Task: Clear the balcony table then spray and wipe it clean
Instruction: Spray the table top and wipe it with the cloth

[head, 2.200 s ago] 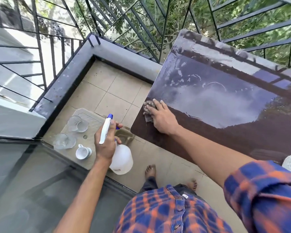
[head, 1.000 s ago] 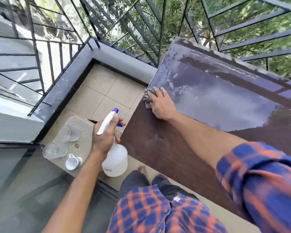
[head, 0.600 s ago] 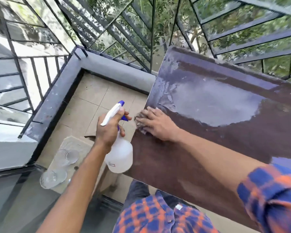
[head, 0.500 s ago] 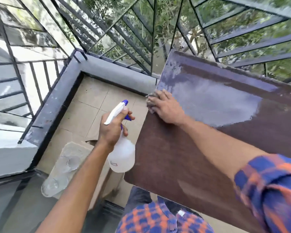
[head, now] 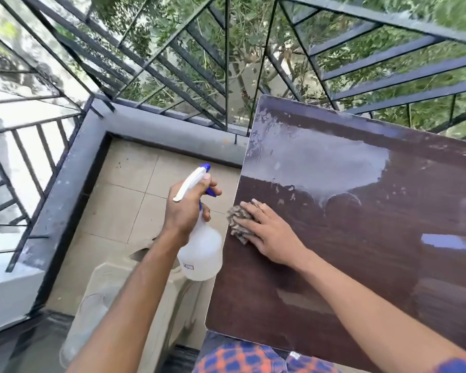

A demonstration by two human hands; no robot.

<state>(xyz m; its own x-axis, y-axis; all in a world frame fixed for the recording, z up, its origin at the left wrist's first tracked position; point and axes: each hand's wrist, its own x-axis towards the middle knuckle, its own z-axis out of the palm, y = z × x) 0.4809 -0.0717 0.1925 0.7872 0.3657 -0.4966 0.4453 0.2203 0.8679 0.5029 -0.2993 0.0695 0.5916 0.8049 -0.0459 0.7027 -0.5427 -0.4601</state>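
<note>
The dark brown balcony table (head: 361, 251) fills the right side, wet and shiny across its far left part. My right hand (head: 269, 232) lies flat with straight fingers on a crumpled grey-brown cloth (head: 238, 220), pressing it onto the table near the left edge. My left hand (head: 186, 211) grips the neck of a white spray bottle (head: 202, 251) with a blue nozzle, held upright in the air just left of the table edge.
A beige plastic stool (head: 113, 297) stands on the tiled floor (head: 124, 205) below my left arm, with blurred clear glassware on it. A grey ledge (head: 159, 127) and black metal railing (head: 226, 63) close the balcony at the back and left.
My right hand has slid the cloth back toward me along the table's left edge. The spray bottle stays in my left hand. The view has shifted, hiding most of the stool's items.
</note>
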